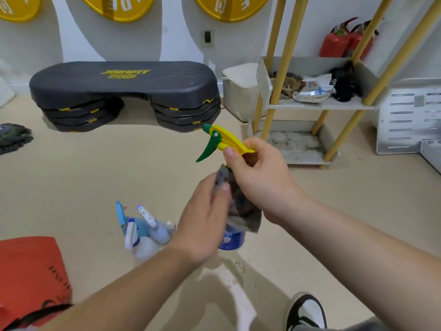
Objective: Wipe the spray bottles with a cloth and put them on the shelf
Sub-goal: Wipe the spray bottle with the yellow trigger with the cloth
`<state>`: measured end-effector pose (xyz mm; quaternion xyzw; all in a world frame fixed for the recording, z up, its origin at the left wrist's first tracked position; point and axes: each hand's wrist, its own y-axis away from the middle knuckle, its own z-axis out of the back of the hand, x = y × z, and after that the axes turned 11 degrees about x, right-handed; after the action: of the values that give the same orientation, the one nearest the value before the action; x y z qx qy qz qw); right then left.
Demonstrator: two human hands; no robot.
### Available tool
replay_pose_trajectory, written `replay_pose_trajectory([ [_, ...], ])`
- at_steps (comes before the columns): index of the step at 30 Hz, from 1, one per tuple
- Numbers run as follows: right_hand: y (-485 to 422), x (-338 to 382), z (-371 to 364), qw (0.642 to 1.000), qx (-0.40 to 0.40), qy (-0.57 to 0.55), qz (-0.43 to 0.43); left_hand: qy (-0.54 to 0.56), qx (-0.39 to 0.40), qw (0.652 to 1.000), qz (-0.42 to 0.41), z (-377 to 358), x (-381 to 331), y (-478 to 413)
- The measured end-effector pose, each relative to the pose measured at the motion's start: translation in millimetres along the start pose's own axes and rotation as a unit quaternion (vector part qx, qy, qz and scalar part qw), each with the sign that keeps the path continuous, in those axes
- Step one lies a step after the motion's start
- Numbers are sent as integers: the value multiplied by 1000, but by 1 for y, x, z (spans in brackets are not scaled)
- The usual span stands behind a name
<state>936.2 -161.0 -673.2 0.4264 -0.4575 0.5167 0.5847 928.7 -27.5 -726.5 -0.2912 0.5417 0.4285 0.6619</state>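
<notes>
I hold a spray bottle up over the floor; its yellow and green trigger head points left and its blue base shows below. My right hand grips the neck just under the head. My left hand presses a grey cloth around the bottle's body, which the cloth mostly hides. Several more spray bottles, blue and clear, stand together on the floor to the lower left. The shelf with yellow poles and white trays stands at the right.
A black step platform lies at the back by the wall. A white bin stands beside the shelf, red extinguishers behind it. A red bag lies lower left, a dark rag far left, my shoe below.
</notes>
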Motion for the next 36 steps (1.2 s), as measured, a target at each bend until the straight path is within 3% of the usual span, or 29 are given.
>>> replay_pose_trajectory([
  [4,4,10,-3,999,35,-33,10,204,45,958,196,29,-10,-17],
  [7,0,13,0,989,73,-109,-70,302,62,936,169,26,-13,-9],
  [8,-2,11,1,984,78,-126,-96,262,35,952,155,23,-13,-7],
  [10,-4,10,1,976,73,-156,-130,37,4,997,72,17,-12,-1],
  [12,-4,9,-2,973,59,-176,-135,-213,-26,976,-23,8,-10,6],
  [14,0,13,-8,976,46,-174,-121,-290,-63,953,-55,3,-14,9],
  [16,3,16,-13,987,48,-127,-90,-237,-73,968,-48,10,-18,8],
  [19,4,23,-14,994,47,-84,-42,-55,-27,998,-13,33,-19,-4],
  [23,4,26,-11,990,59,-117,-52,105,96,985,96,54,-14,-21],
  [25,3,22,-12,986,56,-137,-79,138,88,980,115,49,-18,-20],
  [26,2,20,-12,985,45,-139,-95,115,62,986,99,41,-20,-15],
  [28,-1,15,-10,984,12,-133,-117,-116,19,993,-3,21,-19,1],
  [30,-3,14,-8,989,-26,-101,-109,-361,-3,928,-90,2,-12,16],
  [31,-3,14,-8,992,-38,-78,-96,-385,-9,916,-113,0,-5,16],
  [33,-4,15,-7,995,-45,-53,-71,-301,-17,946,-121,7,-4,8],
  [36,-4,22,-3,994,-48,-75,-55,-4,5,1000,-13,27,-10,-10],
])
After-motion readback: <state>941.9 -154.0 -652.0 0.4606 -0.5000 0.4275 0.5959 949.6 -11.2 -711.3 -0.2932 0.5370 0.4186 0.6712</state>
